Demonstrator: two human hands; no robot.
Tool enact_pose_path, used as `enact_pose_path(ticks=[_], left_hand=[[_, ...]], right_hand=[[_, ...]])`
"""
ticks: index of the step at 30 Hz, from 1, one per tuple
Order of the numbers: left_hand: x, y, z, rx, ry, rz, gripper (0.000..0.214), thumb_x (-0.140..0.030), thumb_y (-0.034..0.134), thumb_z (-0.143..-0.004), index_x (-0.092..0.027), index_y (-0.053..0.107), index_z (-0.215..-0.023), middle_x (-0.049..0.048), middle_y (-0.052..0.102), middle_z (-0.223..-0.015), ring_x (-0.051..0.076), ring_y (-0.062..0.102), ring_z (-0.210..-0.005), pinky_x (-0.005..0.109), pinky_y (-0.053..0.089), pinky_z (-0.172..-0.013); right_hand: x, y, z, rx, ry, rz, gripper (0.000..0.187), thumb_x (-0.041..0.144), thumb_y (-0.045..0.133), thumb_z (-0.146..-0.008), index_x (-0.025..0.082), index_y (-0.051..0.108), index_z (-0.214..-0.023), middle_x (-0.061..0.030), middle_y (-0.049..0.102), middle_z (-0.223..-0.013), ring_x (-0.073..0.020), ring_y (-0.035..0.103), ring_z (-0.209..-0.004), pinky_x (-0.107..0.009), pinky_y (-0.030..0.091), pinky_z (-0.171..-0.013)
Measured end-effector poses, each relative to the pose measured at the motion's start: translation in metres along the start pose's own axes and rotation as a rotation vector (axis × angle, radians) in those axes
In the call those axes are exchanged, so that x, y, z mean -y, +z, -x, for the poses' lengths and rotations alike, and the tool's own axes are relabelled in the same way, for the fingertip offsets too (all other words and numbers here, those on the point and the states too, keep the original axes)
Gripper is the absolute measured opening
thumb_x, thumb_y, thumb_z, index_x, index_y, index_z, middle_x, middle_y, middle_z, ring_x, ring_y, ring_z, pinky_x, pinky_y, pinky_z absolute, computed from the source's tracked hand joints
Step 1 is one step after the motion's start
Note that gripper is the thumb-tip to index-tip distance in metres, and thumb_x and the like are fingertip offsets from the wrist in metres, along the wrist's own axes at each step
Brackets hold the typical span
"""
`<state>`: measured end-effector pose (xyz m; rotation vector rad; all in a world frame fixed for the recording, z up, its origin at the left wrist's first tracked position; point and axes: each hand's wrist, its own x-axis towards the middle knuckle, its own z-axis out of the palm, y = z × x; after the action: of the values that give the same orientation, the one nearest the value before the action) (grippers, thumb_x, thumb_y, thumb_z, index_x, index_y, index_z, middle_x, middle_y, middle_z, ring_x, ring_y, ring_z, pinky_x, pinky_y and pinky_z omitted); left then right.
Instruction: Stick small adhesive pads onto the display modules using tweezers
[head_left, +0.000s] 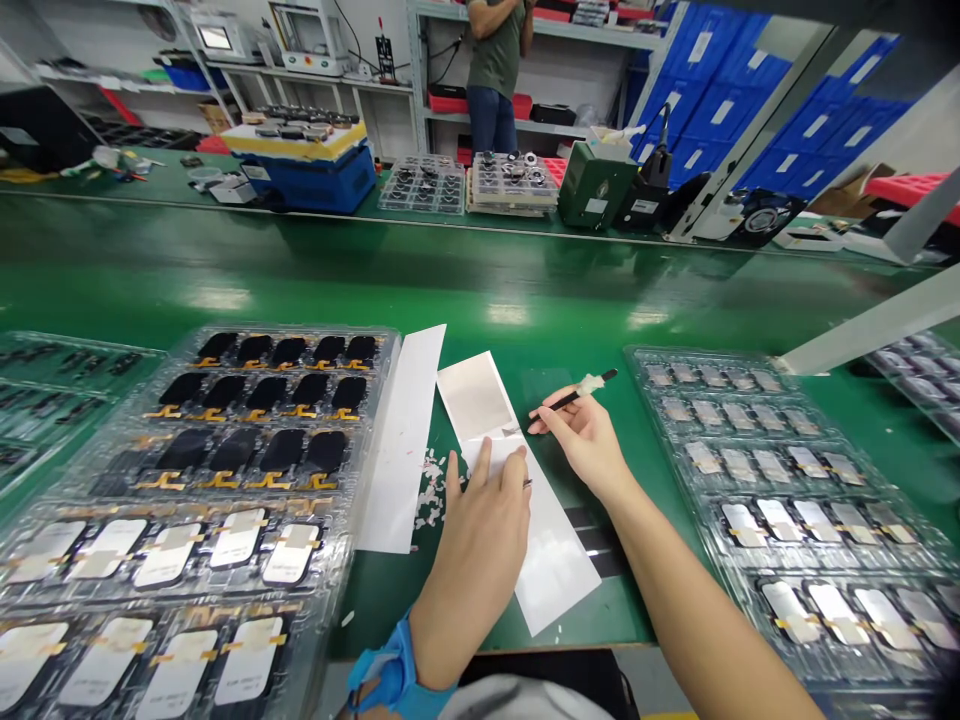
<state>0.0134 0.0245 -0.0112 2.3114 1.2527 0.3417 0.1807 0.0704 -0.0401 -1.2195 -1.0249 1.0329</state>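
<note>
While a clear tray (377,405) of flat parts sat on the left, the left hand (484,535) rested on a white strip (551,560), fingers apart. A thin black tool (564,401), its tip at the strip, was pinched in the right hand (589,440).

black tool (564,401) in right hand (586,437), white strip (556,560)

Far left sits a blue box (319,188); at far middle, a person (493,65) stands before metal shelving (600,36); far right, blue bins (712,85) rise stacked!
</note>
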Motion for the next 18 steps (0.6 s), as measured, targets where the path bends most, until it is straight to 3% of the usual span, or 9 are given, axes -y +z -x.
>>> enact_pose_path(ticks=[8,11,15,18], left_hand=[[0.000,0.002,0.000,0.021,-0.022,0.034,0.021,-0.009,0.038,-0.101,-0.020,0.048,-0.116,0.0137,0.063,-0.140,0.039,0.036,-0.146,0.075,0.022,-0.113],[0.003,0.001,0.002,-0.096,0.002,0.126,0.014,-0.012,0.040,-0.100,-0.021,0.050,-0.105,0.0151,0.065,-0.135,0.041,0.041,-0.142,0.072,0.026,-0.111],[0.005,-0.006,0.007,-0.326,-0.082,0.575,0.007,-0.026,0.041,-0.104,-0.024,0.047,-0.102,0.0106,0.071,-0.115,0.029,0.064,-0.113,0.050,0.047,-0.095],[0.000,-0.012,0.012,-0.318,-0.194,0.990,0.012,-0.038,0.042,-0.106,-0.026,0.044,-0.105,0.0043,0.073,-0.095,0.016,0.066,-0.077,0.030,0.050,-0.073]], right_hand=[[0.016,0.001,0.006,-0.055,-0.019,-0.085,0.046,0.052,0.087,-0.069,0.019,0.058,-0.084,-0.0039,0.072,-0.076,-0.0169,0.071,-0.063,-0.030,0.059,-0.065],[0.034,-0.002,0.015,-0.132,-0.066,-0.131,0.038,0.044,0.085,-0.075,0.019,0.059,-0.088,-0.0040,0.074,-0.081,-0.0177,0.074,-0.068,-0.029,0.061,-0.067],[0.054,0.005,0.045,-0.276,-0.224,-0.144,0.020,0.031,0.079,-0.085,0.020,0.063,-0.091,-0.0017,0.072,-0.087,-0.0162,0.075,-0.073,-0.028,0.065,-0.071],[0.056,0.018,0.072,-0.355,-0.334,-0.099,0.006,0.021,0.072,-0.092,0.021,0.066,-0.092,-0.0016,0.068,-0.093,-0.0189,0.077,-0.081,-0.029,0.067,-0.073]])
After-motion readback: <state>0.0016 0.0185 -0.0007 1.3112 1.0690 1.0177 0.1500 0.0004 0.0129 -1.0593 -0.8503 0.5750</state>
